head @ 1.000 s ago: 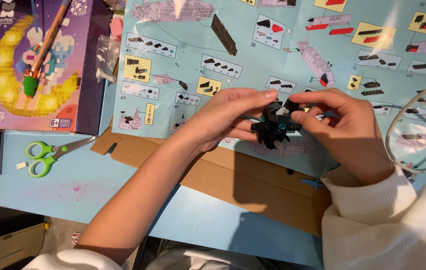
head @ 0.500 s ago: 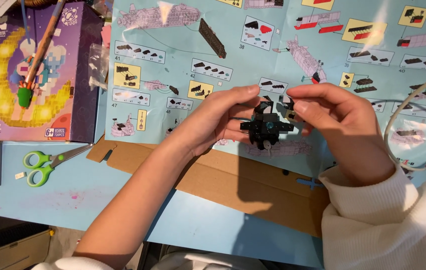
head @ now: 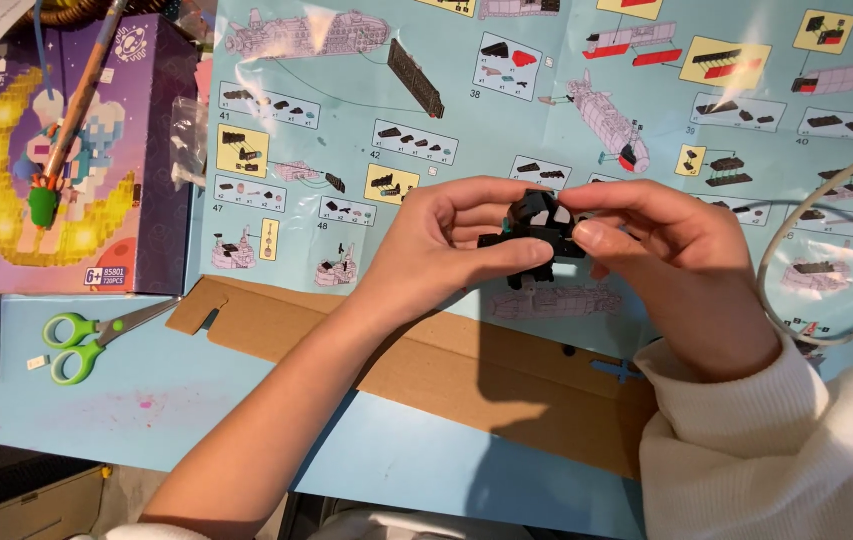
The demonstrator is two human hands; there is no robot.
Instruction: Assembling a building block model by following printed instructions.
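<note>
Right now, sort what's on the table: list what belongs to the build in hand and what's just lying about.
In use: black brick model, left hand, right hand, instruction sheet.

Lying about: green scissors, purple box, cardboard, plastic bag.

A purple box (head: 57,160) lay flat well to the left of the hands, its lid showing a yellow crescent moon and a small pale figure. A large light-blue instruction sheet (head: 367,110) spread out beyond and beneath the hands, printed with small yellow and white panels. A flattened brown cardboard piece (head: 427,365) lay under the wrists.
</note>
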